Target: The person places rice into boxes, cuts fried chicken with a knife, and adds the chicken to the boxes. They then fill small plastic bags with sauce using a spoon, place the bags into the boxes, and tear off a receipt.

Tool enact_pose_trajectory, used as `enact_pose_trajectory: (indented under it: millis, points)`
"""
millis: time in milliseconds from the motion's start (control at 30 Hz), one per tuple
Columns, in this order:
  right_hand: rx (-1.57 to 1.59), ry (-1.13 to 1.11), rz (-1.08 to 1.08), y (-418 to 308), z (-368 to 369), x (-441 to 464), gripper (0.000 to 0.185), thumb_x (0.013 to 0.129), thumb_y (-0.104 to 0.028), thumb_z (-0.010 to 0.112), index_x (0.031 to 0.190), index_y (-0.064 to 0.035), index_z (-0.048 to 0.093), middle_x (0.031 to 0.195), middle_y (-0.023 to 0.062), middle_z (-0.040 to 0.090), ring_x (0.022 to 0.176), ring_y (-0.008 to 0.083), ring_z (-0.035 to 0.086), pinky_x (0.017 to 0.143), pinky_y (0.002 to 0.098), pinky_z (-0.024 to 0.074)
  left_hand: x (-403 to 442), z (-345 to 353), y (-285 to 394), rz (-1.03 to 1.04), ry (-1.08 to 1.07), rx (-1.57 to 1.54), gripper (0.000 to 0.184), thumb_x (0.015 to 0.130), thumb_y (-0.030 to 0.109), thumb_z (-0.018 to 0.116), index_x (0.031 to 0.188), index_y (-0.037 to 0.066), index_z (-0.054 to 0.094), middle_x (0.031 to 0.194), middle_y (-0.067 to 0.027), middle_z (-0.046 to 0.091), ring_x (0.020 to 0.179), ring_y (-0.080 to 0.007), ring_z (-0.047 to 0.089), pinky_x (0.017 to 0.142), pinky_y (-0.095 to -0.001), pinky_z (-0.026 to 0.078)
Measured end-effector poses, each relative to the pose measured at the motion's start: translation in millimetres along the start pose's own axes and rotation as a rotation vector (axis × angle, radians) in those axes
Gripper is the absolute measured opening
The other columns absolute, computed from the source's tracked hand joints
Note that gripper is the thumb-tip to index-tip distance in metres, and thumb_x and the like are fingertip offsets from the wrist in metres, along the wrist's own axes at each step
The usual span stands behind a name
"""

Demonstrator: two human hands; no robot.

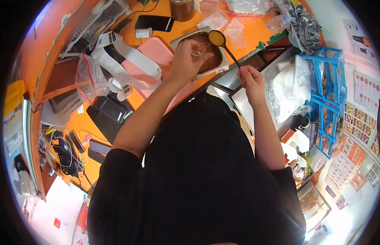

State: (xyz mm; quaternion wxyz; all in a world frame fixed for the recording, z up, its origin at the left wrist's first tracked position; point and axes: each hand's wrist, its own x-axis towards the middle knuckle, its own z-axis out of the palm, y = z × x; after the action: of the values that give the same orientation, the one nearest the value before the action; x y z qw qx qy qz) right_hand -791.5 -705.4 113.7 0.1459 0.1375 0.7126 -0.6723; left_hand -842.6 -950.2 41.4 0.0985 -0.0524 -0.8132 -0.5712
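As I view it via the head cam, stock at the orange counter [255, 33] runs as follows.

L hand [185, 63]: above the metal pan [225, 62], fingers curled, pinching clear plastic [199, 49]; bag or cup, can't tell. Thumb apart from fingers, pointing toward the ladle side.

R hand [251, 79]: closed round the end of the ladle [232, 54] handle, fingers pressed together.

Ladle: blk, long handle, bowl over the pan's far R edge, w/ yellow-orange liquid; bowl just beside the clear plastic. Whether they touch, I can't tell.

Pan: on counter, at its near edge, w/ brown contents, partly hidden by L hand; small label on near R corner.

L of pan: pink tray [156, 50], w/ white label strip [149, 69] looped near and partly over pink plastic. Further L: zip bag [87, 81], red edge.

Beyond pan: blk phone [155, 23], paper roll [143, 33] just beside it, jar [182, 10] w/ brown contents, clear bags [236, 34] to the R.

Far R: white pkg [290, 85] in clear plastic, blue rack [320, 100] beside it.
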Motion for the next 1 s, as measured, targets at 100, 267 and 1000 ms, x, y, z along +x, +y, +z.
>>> enact_pose_trajectory:
  millis: [100, 267, 1000]
  points:
    - [-0.06, -0.009, -0.057, -12, 1, -2, 0.026, 0.104, -0.023, 0.063, 0.09, -0.0035, 0.07, 0.069, -0.0076, 0.051, 0.062, 0.0027, 0.041, 0.056, 0.022, 0.0309, 9, 9, 8, 0.039, -0.006, -0.002, 0.055, 0.08, 0.041, 0.088, 0.105, 0.001, 0.06, 0.099, -0.0129, 0.067, 0.095, -0.0295, 0.064, 0.085, -0.0419, 0.051]
    - [-0.21, 0.054, -0.214, -31, 15, -6, 0.022, 0.105, -0.021, 0.062, 0.093, -0.0039, 0.068, 0.073, -0.0069, 0.055, 0.065, 0.002, 0.044, 0.058, 0.0217, 0.0328, 18, 13, 25, 0.046, 0.029, -0.134, 0.055, 0.08, 0.041, 0.088, 0.104, 0.001, 0.059, 0.098, -0.0141, 0.067, 0.092, -0.0313, 0.064, 0.083, -0.041, 0.052]
    - [-0.925, 0.303, -0.875, -62, 26, -15, 0.009, 0.09, -0.011, 0.076, 0.094, -0.004, 0.072, 0.079, 0.0079, 0.067, 0.065, 0.0218, 0.066, 0.06, 0.0334, 0.0522, 20, -10, 37, -0.019, 0.045, -0.112, 0.058, 0.078, 0.038, 0.09, 0.109, 0.0, 0.058, 0.103, -0.0159, 0.063, 0.093, -0.0297, 0.062, 0.081, -0.0408, 0.051]
